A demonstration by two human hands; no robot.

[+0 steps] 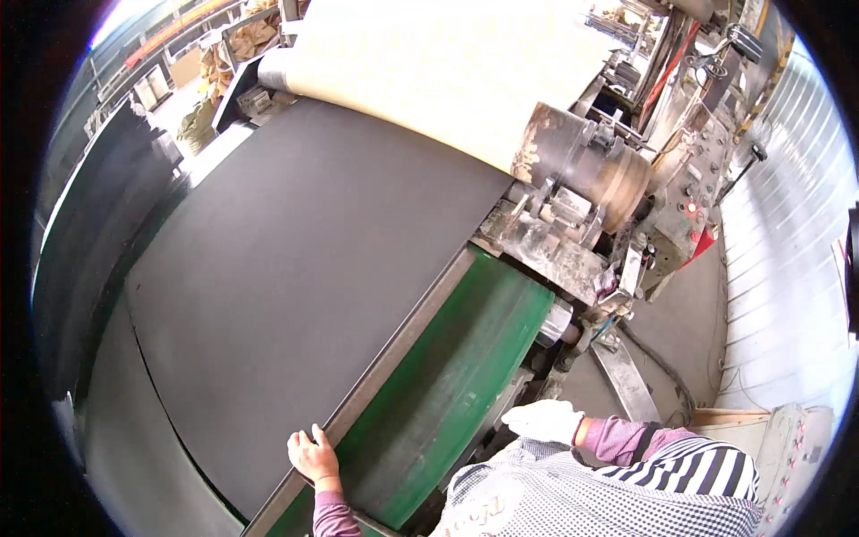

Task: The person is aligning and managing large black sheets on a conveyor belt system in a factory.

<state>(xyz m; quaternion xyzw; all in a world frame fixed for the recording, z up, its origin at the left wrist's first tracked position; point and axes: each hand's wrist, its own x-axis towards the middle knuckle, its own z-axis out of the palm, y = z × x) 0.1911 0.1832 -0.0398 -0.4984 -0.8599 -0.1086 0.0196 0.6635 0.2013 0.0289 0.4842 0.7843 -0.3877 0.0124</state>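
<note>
My bare left hand (315, 458) rests on a long metal edge bar (380, 353), fingers apart. Left of the bar stretches a wide, smooth dark grey sheet or belt (304, 242). Right below the bar lies a green belt (447, 385) curving over a roller. My right hand (541, 421), in a white glove, is held in front of my checked apron (591, 488), past the green belt's right edge. Its fingers look stretched out toward the left, with nothing seen in them. Glare blurs the separate fingers of the glove.
A broad cream sheet (429, 72) runs across the far side over a roller. A worn drum-shaped machine part (582, 166) sits beyond the green belt. Farther right are a control panel with buttons (689, 192) and a corrugated white wall (792, 233). A dark cable (662, 362) lies on the floor.
</note>
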